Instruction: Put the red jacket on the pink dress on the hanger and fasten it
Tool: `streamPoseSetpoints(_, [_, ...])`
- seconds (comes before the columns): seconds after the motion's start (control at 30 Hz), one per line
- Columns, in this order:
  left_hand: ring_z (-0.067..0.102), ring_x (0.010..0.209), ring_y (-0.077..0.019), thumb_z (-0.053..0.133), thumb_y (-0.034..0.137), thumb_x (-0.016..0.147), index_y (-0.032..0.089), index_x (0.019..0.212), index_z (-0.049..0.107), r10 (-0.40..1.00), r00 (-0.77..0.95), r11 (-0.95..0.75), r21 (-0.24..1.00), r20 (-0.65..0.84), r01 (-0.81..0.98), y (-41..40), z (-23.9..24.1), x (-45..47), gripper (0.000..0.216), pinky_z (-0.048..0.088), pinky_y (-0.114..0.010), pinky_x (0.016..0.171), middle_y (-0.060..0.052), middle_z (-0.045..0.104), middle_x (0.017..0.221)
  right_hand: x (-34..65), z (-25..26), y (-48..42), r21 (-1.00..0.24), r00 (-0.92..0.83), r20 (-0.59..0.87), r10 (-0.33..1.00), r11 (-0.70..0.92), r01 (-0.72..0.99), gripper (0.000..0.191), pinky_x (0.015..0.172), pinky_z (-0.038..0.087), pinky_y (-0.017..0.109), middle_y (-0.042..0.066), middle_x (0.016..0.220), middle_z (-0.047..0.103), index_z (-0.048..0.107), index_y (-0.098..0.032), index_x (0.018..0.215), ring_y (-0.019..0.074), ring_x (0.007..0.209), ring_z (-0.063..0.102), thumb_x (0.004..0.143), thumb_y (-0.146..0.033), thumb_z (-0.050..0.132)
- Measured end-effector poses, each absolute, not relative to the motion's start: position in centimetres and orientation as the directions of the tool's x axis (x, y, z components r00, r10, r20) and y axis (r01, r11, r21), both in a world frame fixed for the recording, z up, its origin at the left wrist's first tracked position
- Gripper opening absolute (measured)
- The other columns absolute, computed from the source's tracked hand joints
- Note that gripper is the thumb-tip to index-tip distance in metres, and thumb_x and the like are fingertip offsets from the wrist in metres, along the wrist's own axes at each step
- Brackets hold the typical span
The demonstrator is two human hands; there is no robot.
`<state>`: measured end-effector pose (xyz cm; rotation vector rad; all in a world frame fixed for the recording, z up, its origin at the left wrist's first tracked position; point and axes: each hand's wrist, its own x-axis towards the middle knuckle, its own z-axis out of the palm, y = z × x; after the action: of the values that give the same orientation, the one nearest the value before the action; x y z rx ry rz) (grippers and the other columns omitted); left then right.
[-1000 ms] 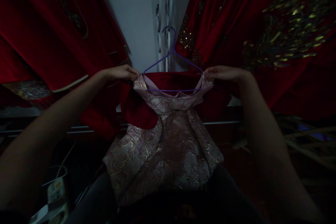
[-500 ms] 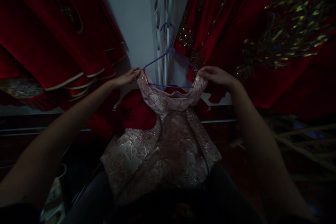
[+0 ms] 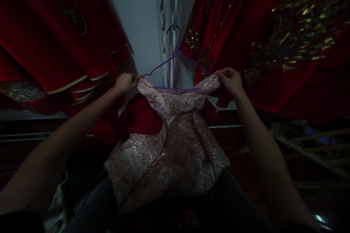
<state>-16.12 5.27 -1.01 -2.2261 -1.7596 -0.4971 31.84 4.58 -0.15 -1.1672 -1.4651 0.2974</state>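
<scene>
A pale pink dress with a shiny leaf pattern [image 3: 182, 149] hangs on a purple wire hanger [image 3: 161, 64], its skirt draping down toward my legs. The hanger's hook is up against a white metal rack with openings. My left hand [image 3: 126, 83] is closed on the dress's left shoulder edge, by the hanger's left end. At the opposite end my right hand [image 3: 231, 80] pinches the right shoulder edge. Between them the neckline is stretched wide, and the hanger's lower bar crosses just above its front. The picture is dim.
Red garments [image 3: 62, 36] with pale trim hang on the left. On the right hang red garments with gold sequins [image 3: 303, 25]. A red cloth [image 3: 142, 116] lies beside the dress's waist. Wooden slats [image 3: 314, 156] stand low at the right.
Both hands have moved outward, spreading the dress's shoulders to the hanger's ends. The neckline is wider and flatter. My left hand's fingers, stretched before, are now closed on the fabric.
</scene>
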Motion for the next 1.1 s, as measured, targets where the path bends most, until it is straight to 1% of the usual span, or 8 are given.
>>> streamPoseSetpoints(0.1, [0.064,0.070,-0.0228,0.035,0.043,0.088,0.017,0.084,0.069,0.940,0.284,-0.275,-0.076,0.190,0.959,4.0,-2.4,-17.4,0.043,0.040,-0.029,0.062,-0.012,0.070,0.079,33.5,-2.9,3.9,-0.783,0.306,0.525,0.794,0.311,0.538,0.016,0.067,0.051,0.034,0.006,0.074,0.068,0.064,-0.018,0.072,0.0189,0.069,0.061,0.072,-0.034,0.065])
streamPoseSetpoints(0.2, [0.065,0.070,-0.0220,0.034,0.045,0.090,0.019,0.087,0.067,0.907,0.417,-0.409,-0.123,0.054,0.904,1.7,-3.2,-16.1,0.042,0.041,-0.028,0.062,-0.010,0.069,0.076,33.8,-5.6,2.3,-0.831,0.242,0.309,0.920,0.138,0.539,0.015,0.061,0.049,0.032,0.005,0.066,0.066,0.062,-0.018,0.066,0.0175,0.062,0.059,0.068,-0.031,0.067])
streamPoseSetpoints(0.3, [0.064,0.074,-0.0207,0.032,0.045,0.093,0.018,0.094,0.065,0.783,0.602,-0.582,-0.157,0.157,0.798,-0.3,-2.5,-11.8,0.043,0.045,-0.030,0.068,-0.010,0.068,0.081,32.4,-6.7,0.8,-0.843,0.063,0.259,0.964,0.194,0.501,0.017,0.060,0.048,0.031,0.004,0.067,0.065,0.062,-0.019,0.070,0.0159,0.061,0.057,0.067,-0.035,0.066])
streamPoseSetpoints(0.4, [0.062,0.092,-0.0204,0.032,0.036,0.095,0.015,0.096,0.065,0.561,0.774,-0.762,-0.181,0.293,0.621,-0.4,-1.0,-6.2,0.040,0.046,-0.033,0.085,-0.012,0.066,0.096,30.1,-6.3,-0.4,-0.809,-0.033,0.378,0.925,0.347,0.474,0.023,0.069,0.048,0.032,0.002,0.075,0.065,0.061,-0.020,0.075,0.0164,0.070,0.057,0.071,-0.042,0.063])
streamPoseSetpoints(0.5, [0.052,0.115,-0.0225,0.035,0.028,0.094,0.014,0.100,0.066,0.456,0.777,-0.813,-0.153,0.433,0.562,0.8,-1.3,-1.4,0.035,0.040,-0.038,0.101,-0.012,0.060,0.123,28.6,-6.0,-1.6,-0.779,-0.007,0.474,0.880,0.424,0.462,0.025,0.078,0.046,0.033,0.002,0.082,0.063,0.059,-0.021,0.081,0.0174,0.079,0.057,0.076,-0.046,0.059])
streamPoseSetpoints(0.77, [0.042,0.124,-0.0289,0.048,0.028,0.088,0.015,0.083,0.070,0.601,0.565,-0.669,-0.029,0.565,0.742,-1.6,-8.2,3.3,0.026,0.034,-0.049,0.107,-0.010,0.045,0.142,30.1,-8.4,-2.4,-0.923,0.385,0.383,0.840,0.329,0.200,0.027,0.078,0.042,0.030,-0.001,0.084,0.059,0.059,-0.022,0.085,0.0147,0.079,0.054,0.073,-0.046,0.062])
streamPoseSetpoints(0.87, [0.043,0.122,-0.0252,0.043,0.029,0.092,0.018,0.086,0.068,0.586,0.558,-0.693,0.007,0.588,0.721,-4.5,-7.1,2.6,0.028,0.036,-0.046,0.106,-0.004,0.047,0.141,30.5,-8.8,-1.8,-0.947,0.468,0.304,0.830,0.317,0.054,0.032,0.074,0.042,0.028,-0.002,0.081,0.058,0.057,-0.022,0.083,0.0128,0.074,0.053,0.067,-0.048,0.064])
streamPoseSetpoints(1.1, [0.047,0.116,-0.0246,0.043,0.028,0.092,0.024,0.089,0.068,0.598,0.569,-0.704,0.031,0.565,0.709,-7.8,-4.3,-0.4,0.025,0.034,-0.049,0.105,0.000,0.055,0.136,29.4,-7.8,-2.0,-0.954,0.513,0.271,0.814,0.300,0.028,0.034,0.072,0.044,0.027,0.000,0.084,0.058,0.052,-0.023,0.083,0.0132,0.074,0.053,0.065,-0.051,0.062])
